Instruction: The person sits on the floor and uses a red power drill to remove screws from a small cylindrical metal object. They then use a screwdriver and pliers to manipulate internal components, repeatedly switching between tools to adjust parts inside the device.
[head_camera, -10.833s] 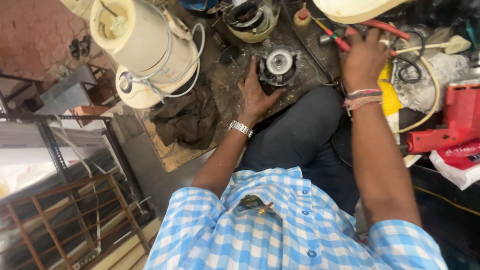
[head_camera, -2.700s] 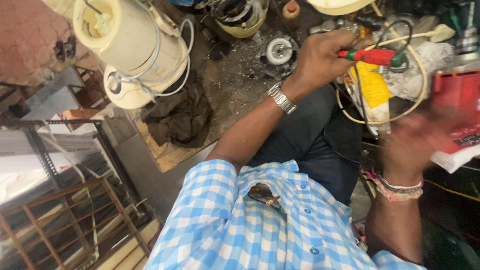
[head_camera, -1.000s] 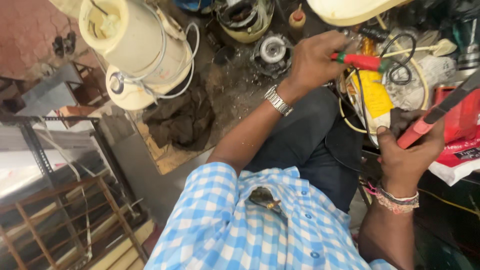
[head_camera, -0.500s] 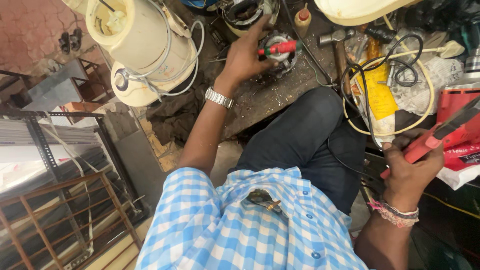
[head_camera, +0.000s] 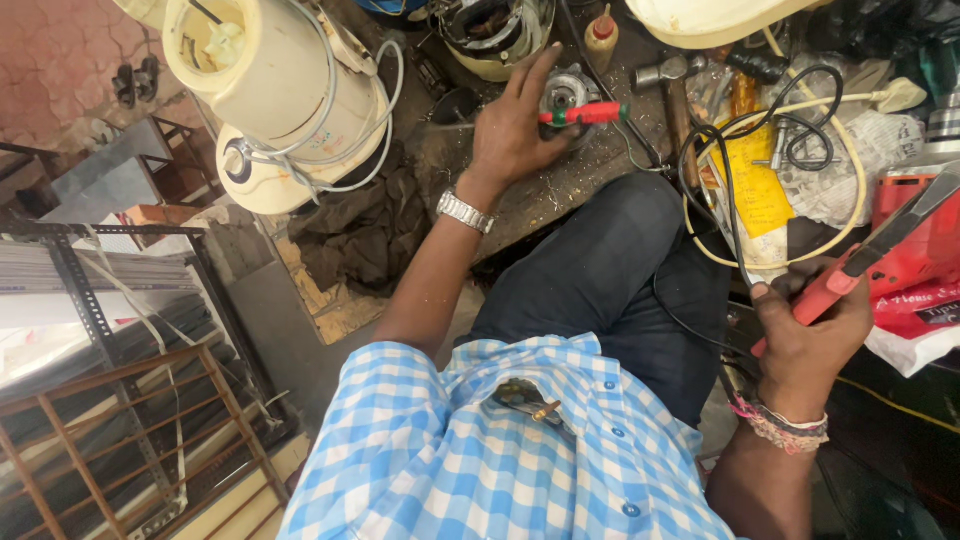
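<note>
The left hand (head_camera: 515, 130) is extended to the far side of the bench (head_camera: 590, 185), fingers partly spread, with the thumb and lower fingers closed on a red-and-green-handled screwdriver (head_camera: 585, 113). The screwdriver lies roughly level, its handle pointing right, directly over a small round metal motor part (head_camera: 563, 92) that sits on the dirty bench surface. A metal wristwatch (head_camera: 464, 211) is on this wrist. The right hand (head_camera: 810, 335) is near the right edge of the scene, well apart from the left hand, and is wrapped closed around the red handle of a tool (head_camera: 865, 262) that slants up toward the far right; the tool's working end cannot be made out. Braided bands (head_camera: 775, 425) circle this wrist. Far left of the left hand stands a cream-coloured appliance housing (head_camera: 285, 95) wound with a white cord. A hammer (head_camera: 672, 85), a black cable (head_camera: 740, 140) and a yellow sheet (head_camera: 755, 185) lie on the bench between the two hands. A dark rag (head_camera: 365, 230) lies below the appliance housing.
</note>
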